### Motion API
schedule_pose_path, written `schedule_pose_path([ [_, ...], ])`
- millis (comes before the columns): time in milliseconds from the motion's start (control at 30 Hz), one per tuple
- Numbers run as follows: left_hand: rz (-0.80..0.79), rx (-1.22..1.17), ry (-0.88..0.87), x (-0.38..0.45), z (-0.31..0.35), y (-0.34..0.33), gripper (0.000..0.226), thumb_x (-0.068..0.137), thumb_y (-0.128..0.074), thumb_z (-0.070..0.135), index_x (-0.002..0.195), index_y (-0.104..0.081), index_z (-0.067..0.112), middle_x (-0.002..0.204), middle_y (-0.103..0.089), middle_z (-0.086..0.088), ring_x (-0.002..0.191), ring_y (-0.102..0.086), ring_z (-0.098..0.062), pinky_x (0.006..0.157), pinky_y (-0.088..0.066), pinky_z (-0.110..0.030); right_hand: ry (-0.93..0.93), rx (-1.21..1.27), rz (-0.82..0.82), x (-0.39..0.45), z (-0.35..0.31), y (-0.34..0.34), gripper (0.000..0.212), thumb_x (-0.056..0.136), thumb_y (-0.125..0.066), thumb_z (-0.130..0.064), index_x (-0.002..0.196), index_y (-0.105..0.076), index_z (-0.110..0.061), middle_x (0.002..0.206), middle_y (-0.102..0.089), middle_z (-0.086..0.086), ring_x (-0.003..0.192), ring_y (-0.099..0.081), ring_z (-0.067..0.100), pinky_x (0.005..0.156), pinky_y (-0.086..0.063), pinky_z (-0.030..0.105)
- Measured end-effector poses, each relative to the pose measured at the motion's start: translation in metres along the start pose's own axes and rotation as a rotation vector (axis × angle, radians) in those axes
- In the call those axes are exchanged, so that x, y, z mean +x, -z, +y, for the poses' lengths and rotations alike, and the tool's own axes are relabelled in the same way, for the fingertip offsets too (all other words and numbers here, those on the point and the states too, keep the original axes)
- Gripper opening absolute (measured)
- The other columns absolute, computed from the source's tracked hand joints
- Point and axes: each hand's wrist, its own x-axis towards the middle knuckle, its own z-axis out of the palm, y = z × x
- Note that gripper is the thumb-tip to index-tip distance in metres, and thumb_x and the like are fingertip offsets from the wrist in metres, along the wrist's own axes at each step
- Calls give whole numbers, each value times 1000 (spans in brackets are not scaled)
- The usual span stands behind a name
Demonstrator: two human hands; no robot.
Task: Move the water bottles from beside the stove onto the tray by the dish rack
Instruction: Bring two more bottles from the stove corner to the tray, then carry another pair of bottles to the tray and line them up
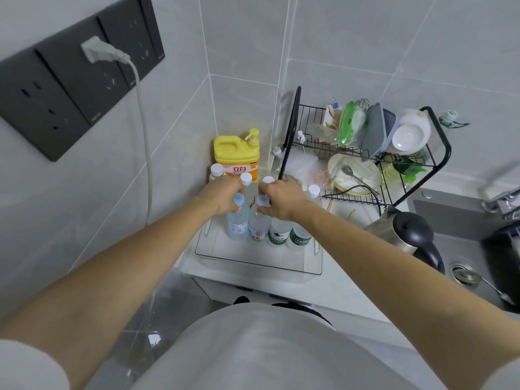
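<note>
Two water bottles (238, 220) are stood on the clear tray (253, 257). One is gripped at the neck by the left hand (222, 197), its neighbour (258, 226) by the right hand (277, 199). They are probably heavy and smooth, so necks are best held.

Bright, even, cool-white light, prob. from overhead; no hard shadows. Soft shadow under the dish rack (363, 153) and a faint one right of the kettle (408, 235). Mild sheen on the wall tiles (351, 38), small glare spots on the floor (153, 337) near left. Strong wide-angle distortion: tile lines bow, socket panel (70, 88) far left skews, forearms stretch big twd the near edges. Centre fairly sharp, bottle labels partly legible; edges softer, tap (503, 201) at right smeared. Slight compression mush overall.
</note>
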Motion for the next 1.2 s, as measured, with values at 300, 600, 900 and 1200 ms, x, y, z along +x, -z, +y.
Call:
schedule_pose_path([
  [300,42,-34,22,4,12,34,39,66,-71,47,102,-64,34,99,-69,0,94,-66,-28,81,-58,-39,-130,182,130,-15,8,27,47,92,-60,-58,120,-58,-21,106,-69,1,104,-63,29,89,-46,40],
  [600,351,82,-379,-6,110,100,63,85,-61,58,140,-55,27,121,-56,-5,122,-48,-29,92,-48,-44,-469,115,460,-110,51,93,57,88,-49,-66,123,-58,-21,119,-63,4,109,-59,30,93,-49,47],
  [900,390,89,-795,-58,341,69,74,85,-58,63,149,-44,31,136,-53,0,130,-46,-26,100,-47,-47,-860,-22,564,-345,105,121,72,87,-50,-71,145,-46,-27,133,-52,6,117,-51,32,94,-48,49],
  [1200,318,41,-1234,-193,662,-45,74,83,-54,66,150,-41,36,135,-53,4,127,-47,-22,99,-48,-45,-1288,-140,621,-696,133,123,76,85,-51,-73,147,-44,-30,140,-49,1,119,-49,30,94,-48,46],
])
